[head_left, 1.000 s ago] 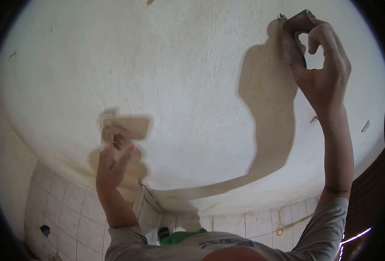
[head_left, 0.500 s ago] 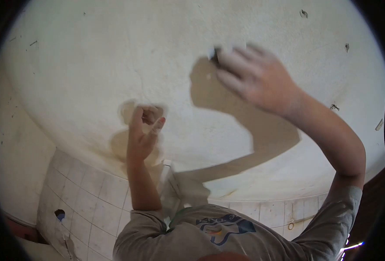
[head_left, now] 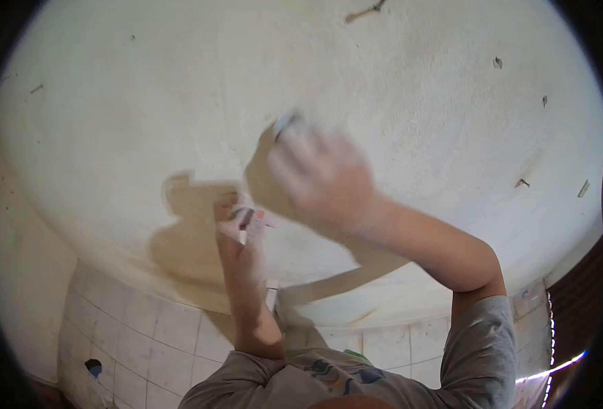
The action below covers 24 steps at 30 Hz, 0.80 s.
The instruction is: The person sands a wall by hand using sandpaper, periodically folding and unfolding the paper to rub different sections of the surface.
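Note:
My right hand (head_left: pixel 325 170), smeared by motion and whitish over the fingers, is closed on a small dark, pale-edged tool (head_left: pixel 286 126) close against the white wall (head_left: pixel 179 116). The fingers hide most of that tool. Lower and to the left, my left hand (head_left: pixel 239 228) is raised in front of the wall with its fingers curled and its thumb bent in. White patches show on the fingers and thumb, and I cannot tell what lies between them. Both arms cast shadows on the wall around the hands.
Nails stick out of the wall at the top (head_left: pixel 365 12) and right (head_left: pixel 522 183). Small holes (head_left: pixel 497 63) mark its upper right. White tiles (head_left: pixel 138 334) cover the lower part, with a dark hole (head_left: pixel 93 367) at lower left. A dark ribbed panel (head_left: pixel 578 300) stands at far right.
My right hand has moved left and down across the wall with the tool. The left hand has shifted slightly right and down in view. The camera view has tilted up a little.

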Tool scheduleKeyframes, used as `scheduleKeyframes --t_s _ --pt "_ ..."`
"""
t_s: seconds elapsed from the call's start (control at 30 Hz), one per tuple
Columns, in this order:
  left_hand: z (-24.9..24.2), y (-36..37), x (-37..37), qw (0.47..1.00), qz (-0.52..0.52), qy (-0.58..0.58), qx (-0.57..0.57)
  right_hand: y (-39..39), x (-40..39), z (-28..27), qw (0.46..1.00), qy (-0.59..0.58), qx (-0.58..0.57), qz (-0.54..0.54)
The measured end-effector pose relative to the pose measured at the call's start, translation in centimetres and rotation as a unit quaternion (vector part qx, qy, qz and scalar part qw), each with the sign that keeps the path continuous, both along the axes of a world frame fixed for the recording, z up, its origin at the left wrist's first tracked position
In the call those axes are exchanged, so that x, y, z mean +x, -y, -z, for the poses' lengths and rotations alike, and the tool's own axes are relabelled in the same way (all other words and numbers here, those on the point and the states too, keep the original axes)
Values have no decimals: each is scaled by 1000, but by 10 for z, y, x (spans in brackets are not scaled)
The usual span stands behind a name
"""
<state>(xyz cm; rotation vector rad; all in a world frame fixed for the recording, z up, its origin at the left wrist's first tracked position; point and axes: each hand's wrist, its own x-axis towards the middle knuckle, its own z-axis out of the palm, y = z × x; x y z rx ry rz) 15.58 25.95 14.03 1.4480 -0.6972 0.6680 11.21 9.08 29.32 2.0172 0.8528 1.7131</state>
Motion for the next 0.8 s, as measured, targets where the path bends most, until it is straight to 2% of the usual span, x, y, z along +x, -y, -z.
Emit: scheduleKeyframes --t_s 0.07,0.17,0.2,0.27,0.3,0.33,0.37,0.47,0.5,0.53,0.63,0.77,0.8 --pt "-30 23 -29 972 76 -106 -194 5 -8 55 989 -141 -53 -11" --pt "-31 34 -31 976 40 -97 -191 38 -36 72 976 -209 -60 10" --pt "-31 37 -34 977 15 -99 -187 54 -44 65 970 -240 -32 -4" --pt "-34 47 -38 979 -37 -86 -181 83 -63 35 980 -183 73 19" --pt "-33 53 -39 975 -85 -74 -192 105 -65 16 991 -86 91 48" --pt "-30 59 -41 968 -134 -60 -204 120 -73 -6 984 -55 149 78" --pt "-29 65 -45 958 -183 -46 -215 141 -77 -25 979 -3 192 63" --pt "-37 101 -72 934 -124 -52 -332 195 -103 -78 950 129 275 70" --pt "-34 112 -75 941 -119 -42 -314 218 -114 -92 942 145 283 105" --pt "-26 121 -79 948 -114 -31 -295 226 -123 -100 914 162 345 142" --pt "-1 141 -89 958 -92 -52 -268 257 -136 -110 887 158 409 147" --pt "5 152 -104 953 -75 -48 -290 247 -132 -78 919 156 345 107" --pt "4 149 -101 952 -84 -48 -291 230 -131 -66 917 112 370 99"
